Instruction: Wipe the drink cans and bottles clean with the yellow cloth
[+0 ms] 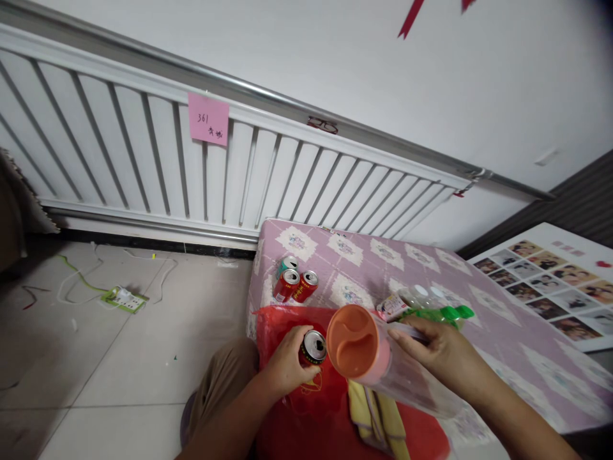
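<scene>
The left hand (287, 364) has its grip closed around a dark drink can (314, 348), and the right hand (438, 354) is grasping the handle of a clear plastic pitcher (395, 370), which leans over so that its orange lid (352, 343) is just beside the can; whether they touch, I cannot tell. Both are above a red plastic covering (297, 418), where a yellow cloth (376, 418) lies under the pitcher. In my judgement, a small turn of the right wrist could make the lid knock the can, and if the can has liquid inside, which I cannot see, it might spill on the cloth. The pitcher, held only by its handle, could also swing. The desk (479, 262) wears a purple flowered tablecloth; on it two red cans (297, 286) and a teal can (288, 262) stand close together, and green-capped bottles (450, 313) lie beyond the pitcher. Behind is a white radiator (282, 169) with a pink note (208, 119); a power strip (125, 299) rests on the tiled floor (129, 370).
</scene>
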The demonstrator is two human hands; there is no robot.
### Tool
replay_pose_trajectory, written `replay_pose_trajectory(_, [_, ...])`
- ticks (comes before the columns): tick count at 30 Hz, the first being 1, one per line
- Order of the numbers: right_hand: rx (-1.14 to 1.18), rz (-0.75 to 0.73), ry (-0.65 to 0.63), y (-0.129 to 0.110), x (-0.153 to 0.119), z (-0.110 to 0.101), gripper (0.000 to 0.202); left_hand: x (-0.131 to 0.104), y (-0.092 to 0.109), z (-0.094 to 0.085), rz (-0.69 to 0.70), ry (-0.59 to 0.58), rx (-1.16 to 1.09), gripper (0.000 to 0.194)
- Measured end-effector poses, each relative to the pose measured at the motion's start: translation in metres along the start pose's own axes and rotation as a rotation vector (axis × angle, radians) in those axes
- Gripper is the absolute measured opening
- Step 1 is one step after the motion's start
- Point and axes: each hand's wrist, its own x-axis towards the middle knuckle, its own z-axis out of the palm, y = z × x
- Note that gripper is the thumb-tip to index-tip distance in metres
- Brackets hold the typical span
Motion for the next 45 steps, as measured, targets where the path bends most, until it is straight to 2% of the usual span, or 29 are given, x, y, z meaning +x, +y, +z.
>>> replay_pose_trajectory(13, [-0.031, -0.002, -0.041, 0.0032, 0.0004, -0.0024, 0.044, -0.0005, -0.0008, 0.0005, 0.002, 0.005, -0.004, 0.082])
replay_pose_trajectory(24, [-0.022, -0.02, 0.01, -0.002, 0.0002, 0.0002, 0.045, 0.0002, 0.0001, -0.0003, -0.002, 0.001, -0.008, 0.082])
replay_pose_trajectory(45, [-0.046, -0.002, -0.016, -0.0004, 0.0004, 0.0003, 0.046, -0.0004, -0.0012, 0.0007, 0.002, 0.011, -0.01, 0.083])
